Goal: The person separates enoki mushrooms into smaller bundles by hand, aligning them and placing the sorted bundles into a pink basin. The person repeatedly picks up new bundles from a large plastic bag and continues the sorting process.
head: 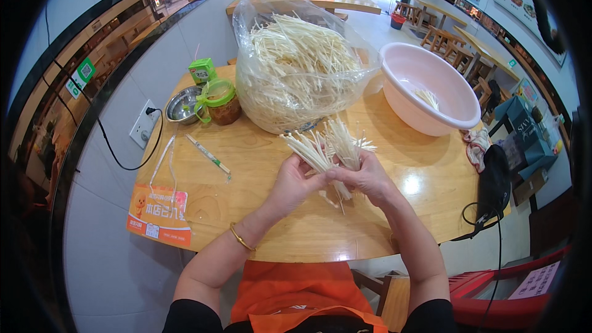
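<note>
Enoki mushrooms fill both of my hands above the wooden table [259, 222]. My left hand [300, 175] grips one bunch of enoki mushrooms [307, 148], its caps pointing up and left. Against it, my right hand [367, 173] holds another bunch [343, 145], and the two hands meet at the thumbs. A few loose stems lie on the wood just under my fingers. Beyond the hands stands a large clear plastic bag [296, 101], open at the top and heaped with enoki. A pink plastic basin [402, 111] at the right holds a small clump of enoki [428, 98].
At the left are a steel bowl [173, 113], a green-lidded jar [224, 108], a green drink carton [202, 70], wrapped chopsticks [208, 153] and an orange printed card [159, 233]. A black bag [495, 185] and a cloth [475, 145] lie along the right edge.
</note>
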